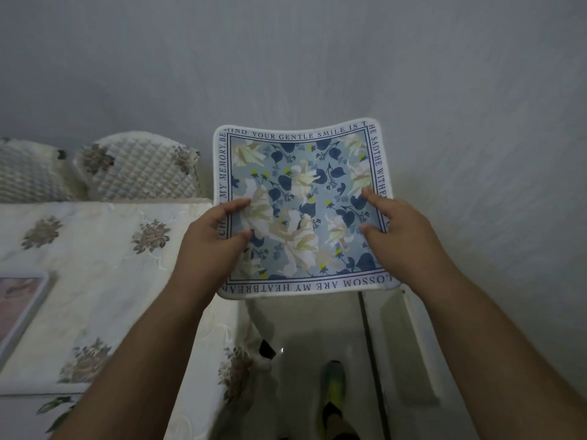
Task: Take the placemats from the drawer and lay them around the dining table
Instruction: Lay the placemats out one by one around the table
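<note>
A square placemat (301, 204) with blue and cream flowers and a white lettered border hangs in the air in front of me, sagging a little in the middle. My left hand (216, 236) pinches its left edge, thumb on top. My right hand (397, 223) pinches its right edge in the same way. The mat is held beside the right end of the dining table (104, 249), which wears a cream cloth with embroidered flowers. No drawer can be made out.
Two quilted chair backs (139, 166) stand behind the table against the pale wall. A framed picture or tray (22, 300) lies at the table's left edge. Below the mat are the floor, my foot (333, 395) and a white door or panel (409, 344).
</note>
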